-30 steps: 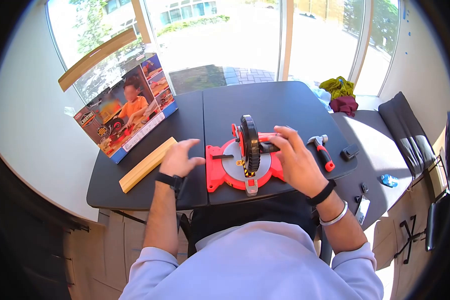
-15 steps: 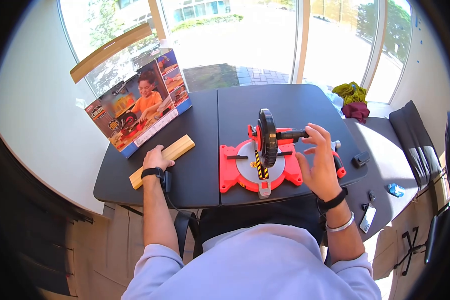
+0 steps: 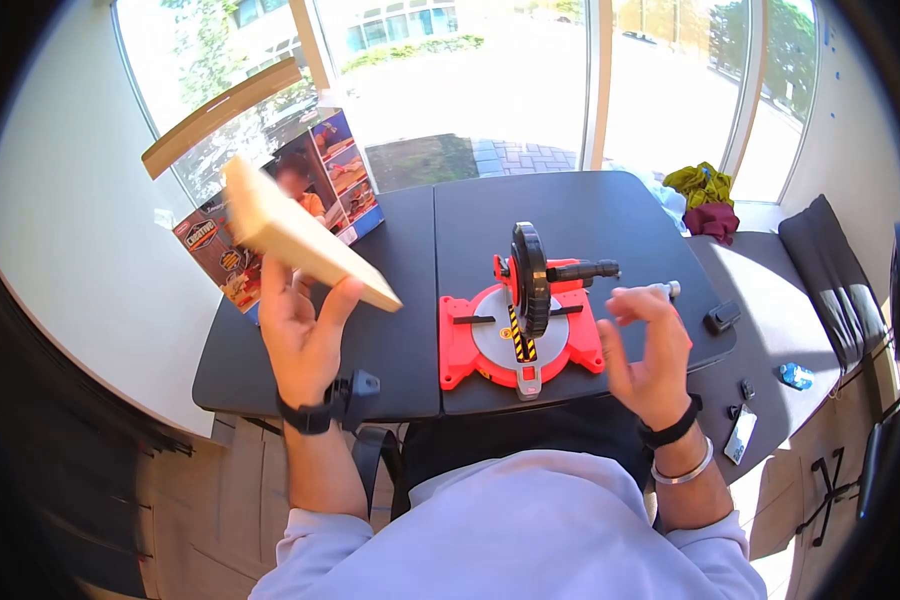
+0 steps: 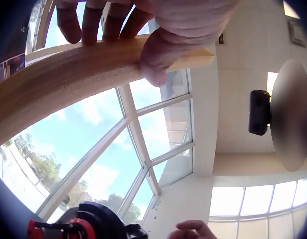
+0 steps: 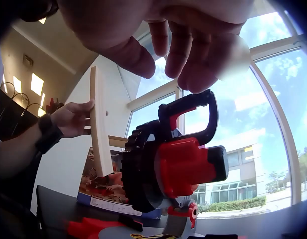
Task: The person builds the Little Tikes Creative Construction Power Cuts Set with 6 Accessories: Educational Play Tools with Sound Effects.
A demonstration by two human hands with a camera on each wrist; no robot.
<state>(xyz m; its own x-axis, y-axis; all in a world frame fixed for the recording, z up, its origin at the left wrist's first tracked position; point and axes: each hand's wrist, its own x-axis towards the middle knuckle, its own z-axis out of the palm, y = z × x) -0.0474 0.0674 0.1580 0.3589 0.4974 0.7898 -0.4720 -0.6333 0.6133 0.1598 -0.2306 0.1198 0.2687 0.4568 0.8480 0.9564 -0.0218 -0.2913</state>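
Observation:
My left hand (image 3: 305,350) grips a pale wooden board (image 3: 305,240), thumb on one side and fingers on the other, and holds it tilted in the air above the table's left part. In the left wrist view the board (image 4: 88,67) crosses under the fingers. A red and black toy miter saw (image 3: 460,345) with a grey disc base stands on the table between the hands, its blade raised. Just right of the saw's handle (image 3: 580,270), my right hand (image 3: 655,360) hovers with loosely bent fingers and holds nothing. Behind it a hammer (image 3: 674,289) lies mostly hidden.
A printed toy box (image 3: 348,185) with an upright flap stands at the back left of the black table (image 3: 570,200), partly covered by the board. A small black object (image 3: 722,318) sits near the right edge. Beyond lies a bench with crumpled clothes (image 3: 700,185) and a phone (image 3: 740,435).
My left hand reached down to the board on the table, took hold of it and lifted it. My right hand moved off the saw's handle, toward me and to the right.

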